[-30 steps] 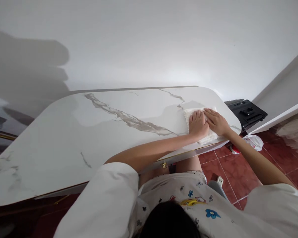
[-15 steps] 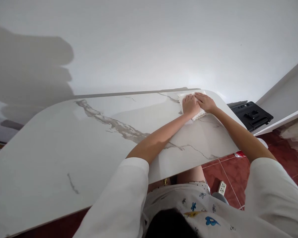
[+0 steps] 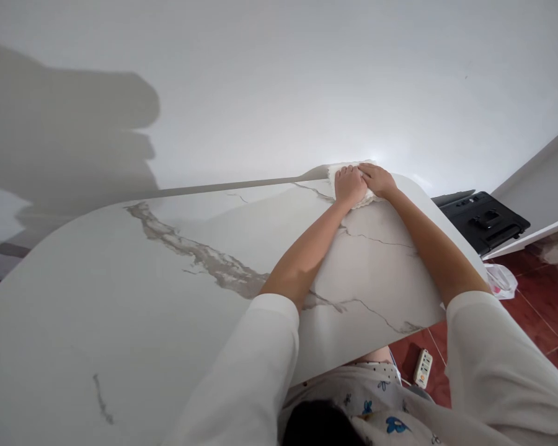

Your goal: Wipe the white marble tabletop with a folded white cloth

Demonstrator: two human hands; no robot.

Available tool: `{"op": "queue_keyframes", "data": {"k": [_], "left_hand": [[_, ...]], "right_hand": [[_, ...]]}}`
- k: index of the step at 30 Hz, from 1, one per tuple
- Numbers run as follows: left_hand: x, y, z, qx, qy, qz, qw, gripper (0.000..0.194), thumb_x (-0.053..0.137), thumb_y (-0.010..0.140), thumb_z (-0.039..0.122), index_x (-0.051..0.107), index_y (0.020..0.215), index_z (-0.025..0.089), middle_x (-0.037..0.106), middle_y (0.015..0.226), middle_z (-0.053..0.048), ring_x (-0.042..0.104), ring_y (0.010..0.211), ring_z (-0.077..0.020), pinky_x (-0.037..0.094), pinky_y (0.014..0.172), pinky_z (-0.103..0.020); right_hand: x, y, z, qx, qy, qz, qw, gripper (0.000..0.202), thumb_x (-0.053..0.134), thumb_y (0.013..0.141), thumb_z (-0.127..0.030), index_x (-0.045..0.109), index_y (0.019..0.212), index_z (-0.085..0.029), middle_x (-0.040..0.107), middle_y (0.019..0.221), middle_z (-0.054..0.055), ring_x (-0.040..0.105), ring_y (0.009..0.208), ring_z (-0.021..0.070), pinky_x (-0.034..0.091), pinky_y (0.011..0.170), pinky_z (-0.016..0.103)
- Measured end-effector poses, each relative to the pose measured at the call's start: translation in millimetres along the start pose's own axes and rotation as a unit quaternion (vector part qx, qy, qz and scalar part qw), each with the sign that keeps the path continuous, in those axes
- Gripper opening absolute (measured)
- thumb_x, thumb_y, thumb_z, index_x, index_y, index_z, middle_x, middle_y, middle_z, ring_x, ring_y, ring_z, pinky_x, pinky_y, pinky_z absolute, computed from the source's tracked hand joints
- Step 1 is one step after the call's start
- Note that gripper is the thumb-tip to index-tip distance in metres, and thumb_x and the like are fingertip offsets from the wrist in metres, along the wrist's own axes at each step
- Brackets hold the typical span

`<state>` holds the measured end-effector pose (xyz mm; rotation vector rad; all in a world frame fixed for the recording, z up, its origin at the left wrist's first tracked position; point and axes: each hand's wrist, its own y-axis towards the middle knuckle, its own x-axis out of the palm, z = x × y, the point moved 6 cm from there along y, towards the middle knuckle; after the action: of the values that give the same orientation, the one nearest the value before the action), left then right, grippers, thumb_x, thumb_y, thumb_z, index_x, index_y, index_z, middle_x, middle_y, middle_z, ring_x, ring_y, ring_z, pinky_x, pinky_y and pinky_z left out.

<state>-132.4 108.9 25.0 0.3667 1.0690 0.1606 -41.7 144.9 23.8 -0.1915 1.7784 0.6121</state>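
A white cloth (image 3: 366,199) with a wavy edge lies at the far edge of the white marble-patterned table (image 3: 167,322), partly reaching past that edge toward the wall. My left hand (image 3: 350,186) presses on the cloth, its fingers bent and close together over it. Right beside it, my right hand (image 3: 377,180) rests on the cloth too, with its fingertips touching my left hand. Both arms are stretched forward across the table. Part of the cloth is hidden beneath the hands.
A white wall (image 3: 242,93) rises behind the table. To the right stands a black case (image 3: 488,220), with a clear plastic bag (image 3: 501,280) below it. A white power strip (image 3: 423,368) lies on the red tiled floor (image 3: 546,294).
Both hands and the cloth have moved forward to the table's far edge, so the cloth now overlaps it. The head view has also shifted a little, and the bag shows more.
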Motion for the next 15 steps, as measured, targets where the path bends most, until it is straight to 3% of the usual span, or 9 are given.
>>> {"op": "queue_keyframes", "data": {"k": [7,15], "left_hand": [[1.5,-5.2,1.9,0.029,0.006,-0.019,0.999,0.043,0.030,0.091,0.018,0.050,0.129,0.016,0.051,0.135,-0.013,0.038,0.129,-0.0269,0.024,0.111,-0.043],[-12.4,-54.3,14.8,0.039,0.034,-0.042,0.998,0.048,0.029,0.092,0.020,0.044,0.136,0.009,0.042,0.144,-0.016,0.033,0.135,-0.0271,0.022,0.113,-0.040]], "right_hand": [[1.6,-4.6,-4.6,-0.018,-0.024,0.003,1.000,0.048,0.029,0.093,-0.024,0.050,0.135,-0.013,0.047,0.143,0.008,0.041,0.132,0.0262,0.033,0.108,0.044],[-4.8,-52.8,-29.7,-0.045,-0.051,-0.003,0.998,0.051,0.026,0.094,-0.024,0.044,0.138,-0.007,0.042,0.146,0.013,0.036,0.135,0.0260,0.028,0.110,0.042]]}}
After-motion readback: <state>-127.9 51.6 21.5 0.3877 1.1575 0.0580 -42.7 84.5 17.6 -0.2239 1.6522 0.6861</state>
